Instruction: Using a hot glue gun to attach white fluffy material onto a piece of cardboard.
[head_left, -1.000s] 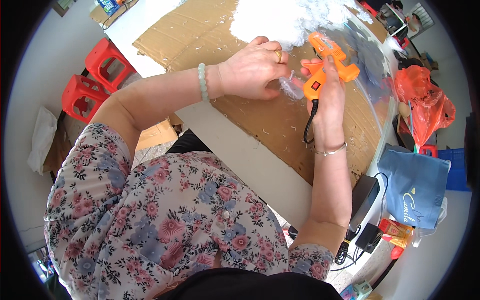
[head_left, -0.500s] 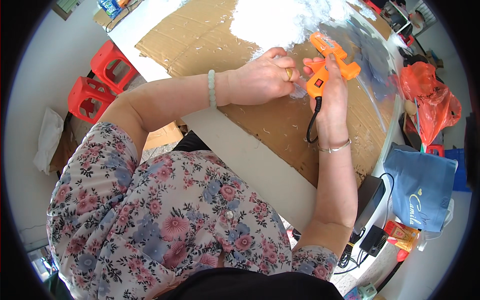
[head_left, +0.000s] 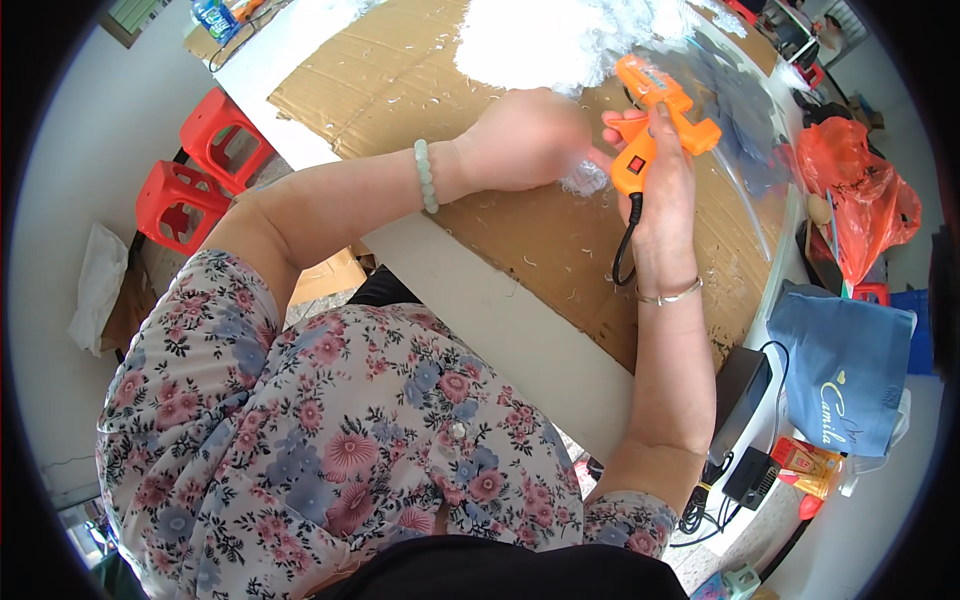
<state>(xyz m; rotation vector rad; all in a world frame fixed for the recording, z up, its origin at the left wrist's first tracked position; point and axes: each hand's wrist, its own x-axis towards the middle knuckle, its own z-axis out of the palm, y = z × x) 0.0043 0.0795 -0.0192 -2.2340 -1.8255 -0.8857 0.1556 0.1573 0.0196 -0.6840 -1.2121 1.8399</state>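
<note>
Head cam: right hand (head_left: 668, 200) is gripping an orange hot glue gun (head_left: 636, 163), cardboard sheet (head_left: 560, 265) under it. White fluffy piece (head_left: 585, 180) is just left of the gun, at the left hand (head_left: 525, 140); that one's too blurry to tell its grip.

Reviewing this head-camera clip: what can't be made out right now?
All in the head view:
Left hand: motion blur smears its fingers.
Small white fluffy piece: partly hidden by the left hand.
Orange glue gun: grip partly covered by the right hand.
White pile: cut off by the top edge.
</note>
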